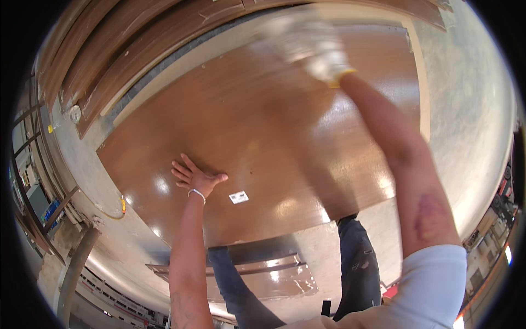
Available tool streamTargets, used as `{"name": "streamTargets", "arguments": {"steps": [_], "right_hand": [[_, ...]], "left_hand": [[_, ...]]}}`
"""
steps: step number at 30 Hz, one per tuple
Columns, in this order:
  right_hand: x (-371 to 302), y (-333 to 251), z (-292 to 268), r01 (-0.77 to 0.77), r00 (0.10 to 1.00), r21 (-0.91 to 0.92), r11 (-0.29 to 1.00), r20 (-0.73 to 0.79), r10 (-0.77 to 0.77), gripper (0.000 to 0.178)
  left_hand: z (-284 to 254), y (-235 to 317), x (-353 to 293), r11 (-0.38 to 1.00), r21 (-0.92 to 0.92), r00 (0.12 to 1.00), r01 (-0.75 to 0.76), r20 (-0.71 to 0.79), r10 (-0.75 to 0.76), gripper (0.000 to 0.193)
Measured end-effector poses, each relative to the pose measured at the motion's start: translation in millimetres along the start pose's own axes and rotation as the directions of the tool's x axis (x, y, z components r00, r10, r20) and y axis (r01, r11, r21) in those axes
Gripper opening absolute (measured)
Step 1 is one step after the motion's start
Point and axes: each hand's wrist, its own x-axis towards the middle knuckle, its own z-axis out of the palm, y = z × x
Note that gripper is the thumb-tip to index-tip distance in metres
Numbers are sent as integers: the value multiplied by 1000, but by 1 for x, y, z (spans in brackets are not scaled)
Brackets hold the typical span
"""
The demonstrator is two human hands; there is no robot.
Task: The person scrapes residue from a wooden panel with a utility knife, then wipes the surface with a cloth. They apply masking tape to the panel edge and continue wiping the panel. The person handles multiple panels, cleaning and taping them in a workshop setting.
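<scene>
Glossy brown wooden panel fills the middle of the frame, lying flat. Left hand, fingers spread, presses flat on its lower left part. Right hand, gloved and blurred at top centre, touches the far edge; grip cannot be told.

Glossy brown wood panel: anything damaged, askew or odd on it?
No damage shows on the glossy brown wood panel. One small white rectangular sticker sits slightly askew near its front edge. The bare left hand lies flat on the panel; the right hand in a white glove is motion-blurred, so its grip is unclear.
</scene>
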Motion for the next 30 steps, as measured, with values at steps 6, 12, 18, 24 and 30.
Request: {"name": "streamTargets", "arguments": {"steps": [6, 12, 18, 24, 30], "right_hand": [[-42, 231, 17, -725, 682, 60, 686, -78, 727, 68], [-12, 62, 60, -380, 919, -219, 899, -197, 340, 54], [72, -271, -16, 89, 933, 435, 896, -351, 77, 41], [103, -498, -79, 103, 936, 685, 721, 180, -304, 29], [76, -492, -62, 631, 731, 104, 769, 253, -634, 37]], "left_hand": [[-4, 6, 2, 999, 38, 999, 21, 33, -22, 183], [-11, 11, -1, 997, 70, 995, 36, 90, -42, 184], [-4, 8, 0, 999, 37, 984, 3, 178, -10, 174], [15, 9, 11, 924, 377, 998, -63, 6, 66, 152], [-11, 8, 1, 986, -40, 949, -160, 268, 165, 137]]}}
